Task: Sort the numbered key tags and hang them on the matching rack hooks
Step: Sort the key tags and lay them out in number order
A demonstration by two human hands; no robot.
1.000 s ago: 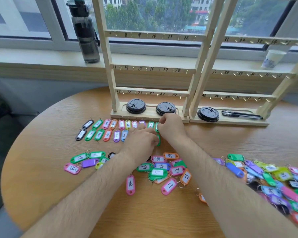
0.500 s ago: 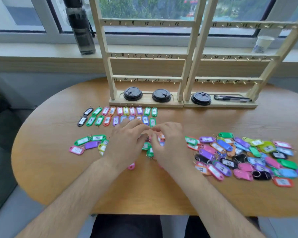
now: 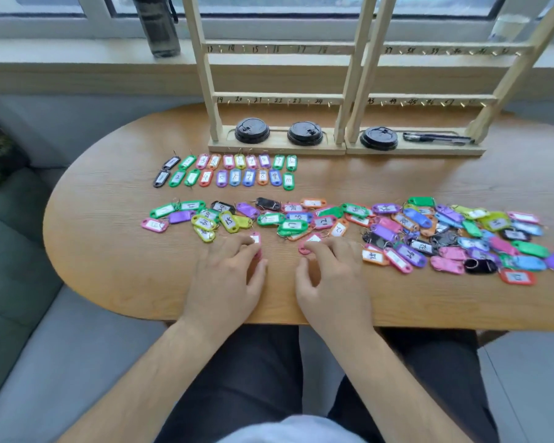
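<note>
The racks [image 3: 279, 97] are cut off above their upper rails, and many tag numbers blur beyond reading. The left hand [image 3: 227, 276] pinches a pink tag [image 3: 256, 240] between finger and thumb. The right hand [image 3: 331, 276], apart from it, lays curled fingers on a second pink tag [image 3: 307, 243] (gripped or merely touched, I cannot tell). Two sorted rows [image 3: 227, 171] lie before the left rack, and the loose tags [image 3: 429, 231] spread across the wooden bench [image 3: 109, 251]. A dark bottle [image 3: 159, 27] stands on the window sill [image 3: 77, 55]; a grey sofa [image 3: 29, 314] sits left.
</note>
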